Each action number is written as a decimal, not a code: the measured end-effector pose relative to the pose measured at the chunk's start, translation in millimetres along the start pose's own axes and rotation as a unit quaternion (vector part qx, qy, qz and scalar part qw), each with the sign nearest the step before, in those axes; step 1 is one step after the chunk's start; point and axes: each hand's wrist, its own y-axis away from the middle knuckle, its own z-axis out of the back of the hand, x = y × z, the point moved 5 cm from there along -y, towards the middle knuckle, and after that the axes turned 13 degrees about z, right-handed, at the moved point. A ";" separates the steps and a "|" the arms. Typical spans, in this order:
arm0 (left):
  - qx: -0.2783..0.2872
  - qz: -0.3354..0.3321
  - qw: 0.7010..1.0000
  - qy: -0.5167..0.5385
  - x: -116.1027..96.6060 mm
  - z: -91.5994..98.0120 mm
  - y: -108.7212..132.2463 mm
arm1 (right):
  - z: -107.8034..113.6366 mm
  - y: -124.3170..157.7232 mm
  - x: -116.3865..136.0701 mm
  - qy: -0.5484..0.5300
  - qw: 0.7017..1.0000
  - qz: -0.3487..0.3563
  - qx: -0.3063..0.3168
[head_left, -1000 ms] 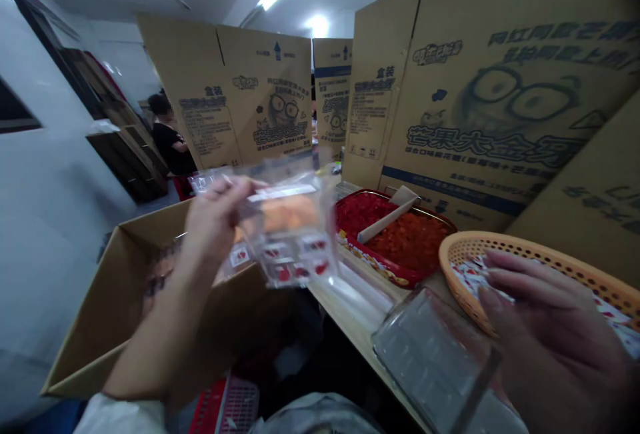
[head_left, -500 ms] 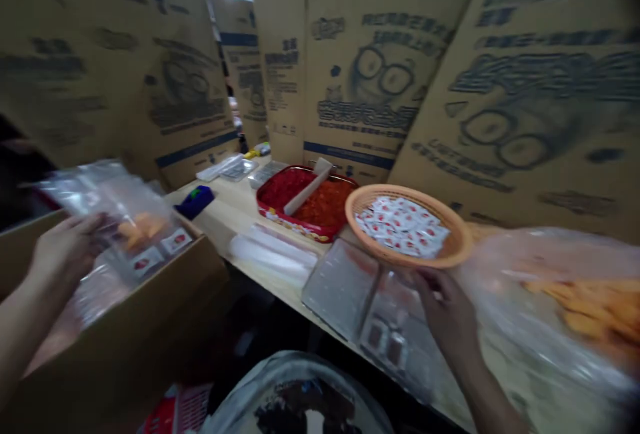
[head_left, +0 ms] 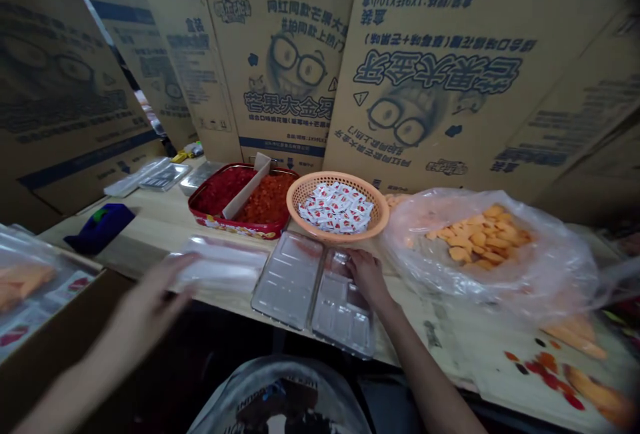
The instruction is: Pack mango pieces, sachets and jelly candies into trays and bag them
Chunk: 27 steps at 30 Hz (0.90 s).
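My left hand (head_left: 157,294) is smeared by motion, with its thumb and fingers apart and nothing visible in it. It is beside the stack of clear plastic sleeves (head_left: 223,264) near the table's edge. Bent fingers of my right hand (head_left: 369,277) grip the far end of a clear compartmented plastic tray (head_left: 343,314); the fingertips are partly hidden. Left of that tray lies a wider clear tray (head_left: 290,281). Just behind my right hand stands an orange basket (head_left: 379,221) full of small white-and-red packets (head_left: 337,207).
A red tin (head_left: 240,224) holds red and orange pieces, split by a divider. At right is a plastic bag (head_left: 555,274) of orange pieces (head_left: 483,237). A blue tape dispenser (head_left: 100,227) and a carton (head_left: 95,287) with filled packs are left. Cardboard boxes (head_left: 430,114) wall the back.
My left hand has left the filled pack at the carton and moved right toward the sleeves. My right hand stays at the tray's far end. The view has turned right.
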 end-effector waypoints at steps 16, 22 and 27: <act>0.255 0.133 0.949 0.130 4.3 -201.6 -79.2 | -5.4 -51.1 99.7 -0.092 0.986 0.138 -0.013; 0.234 0.169 0.946 0.151 6.5 -199.8 -70.9 | -24.8 -72.7 99.0 -0.041 0.992 0.122 0.005; 0.207 0.181 0.947 0.168 0.3 -167.9 -61.3 | -30.9 -77.4 91.8 -0.071 0.990 0.111 0.042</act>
